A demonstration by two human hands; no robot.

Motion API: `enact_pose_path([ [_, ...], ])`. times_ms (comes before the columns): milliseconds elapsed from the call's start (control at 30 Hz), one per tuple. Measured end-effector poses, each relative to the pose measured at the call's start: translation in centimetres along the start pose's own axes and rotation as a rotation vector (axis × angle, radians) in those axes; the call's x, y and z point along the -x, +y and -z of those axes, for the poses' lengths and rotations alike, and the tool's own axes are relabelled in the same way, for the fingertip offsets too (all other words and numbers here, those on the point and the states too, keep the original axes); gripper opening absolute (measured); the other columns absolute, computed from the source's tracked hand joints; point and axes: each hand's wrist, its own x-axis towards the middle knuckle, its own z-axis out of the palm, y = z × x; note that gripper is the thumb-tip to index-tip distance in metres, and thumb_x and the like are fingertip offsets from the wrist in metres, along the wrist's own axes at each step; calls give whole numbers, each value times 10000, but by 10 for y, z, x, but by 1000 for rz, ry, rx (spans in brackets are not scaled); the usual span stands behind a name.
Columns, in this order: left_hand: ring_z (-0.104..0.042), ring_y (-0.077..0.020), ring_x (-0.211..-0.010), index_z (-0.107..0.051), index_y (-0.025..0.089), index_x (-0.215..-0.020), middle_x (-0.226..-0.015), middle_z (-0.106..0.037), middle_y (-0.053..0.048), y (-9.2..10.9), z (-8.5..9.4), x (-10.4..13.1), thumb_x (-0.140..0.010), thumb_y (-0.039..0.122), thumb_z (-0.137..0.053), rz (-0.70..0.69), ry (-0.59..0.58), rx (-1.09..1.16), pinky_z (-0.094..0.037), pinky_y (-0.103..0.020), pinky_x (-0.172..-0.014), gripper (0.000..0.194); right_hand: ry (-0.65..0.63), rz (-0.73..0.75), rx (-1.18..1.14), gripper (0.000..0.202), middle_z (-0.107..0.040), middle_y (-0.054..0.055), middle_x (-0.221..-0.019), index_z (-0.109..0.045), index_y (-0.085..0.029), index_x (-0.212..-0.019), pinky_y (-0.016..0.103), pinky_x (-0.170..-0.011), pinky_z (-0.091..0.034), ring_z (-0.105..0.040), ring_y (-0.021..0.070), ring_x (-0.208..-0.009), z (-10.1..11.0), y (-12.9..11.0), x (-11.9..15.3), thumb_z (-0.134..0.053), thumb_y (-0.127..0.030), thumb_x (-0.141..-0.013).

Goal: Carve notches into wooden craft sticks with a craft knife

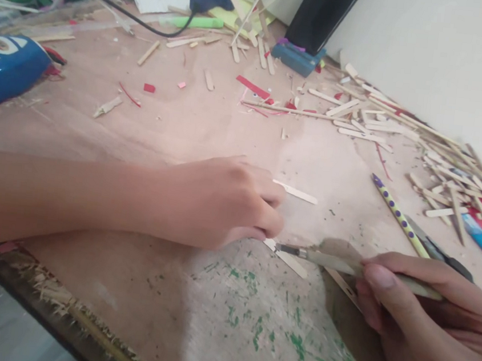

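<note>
My left hand (238, 206) is closed, its fingers curled down at the tabletop. From under its fingertips sticks out a wooden craft stick (293, 264), pinned or pinched there. My right hand (416, 314) grips a slim paintbrush (335, 263) with a pale handle, metal ferrule and dark tip. The brush tip meets the craft stick close to my left fingers. Just beyond the left knuckles lies a second craft stick (300, 193). Another wooden strip (342, 286) is partly covered by my right hand.
Loose craft sticks (384, 126) pile up along the wall. A dotted yellow pencil (400, 220) lies beside dark-handled scissors (444, 253). A blue object (6, 72) stands at left, and a black upright object (322, 17) at the back. Wood shavings line the table edge (59, 305).
</note>
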Motion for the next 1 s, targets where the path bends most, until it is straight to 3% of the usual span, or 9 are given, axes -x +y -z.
enact_pose_path([
  [233, -642, -184, -869, -808, 208, -915, -895, -711, -15, 0, 0, -1, -1030, 149, -656, 3, 0, -7, -455, -342, -815, 199, 13, 63, 109, 368, -642, -17, -529, -797, -291, -834, 199, -334, -366, -533, 136, -404, 2, -7, 0, -862, -649, -774],
  [433, -643, -181, -881, -801, 212, -937, -920, -721, -12, 0, 0, -1, -1042, 162, -640, 9, -16, -9, -455, -340, -827, 199, -4, 35, 73, 370, -661, -6, -543, -815, -289, -915, 217, -315, -381, -565, 163, -397, 6, 2, -2, -877, -621, -763],
  [1000, -634, -181, -883, -808, 205, -928, -900, -711, -10, 0, 0, -1, -1032, 141, -653, 16, -1, 26, -426, -334, -837, 197, 22, -72, 4, 384, -598, -21, -490, -796, -279, -857, 223, -354, -312, -482, 135, -399, 0, -15, 2, -870, -644, -763],
])
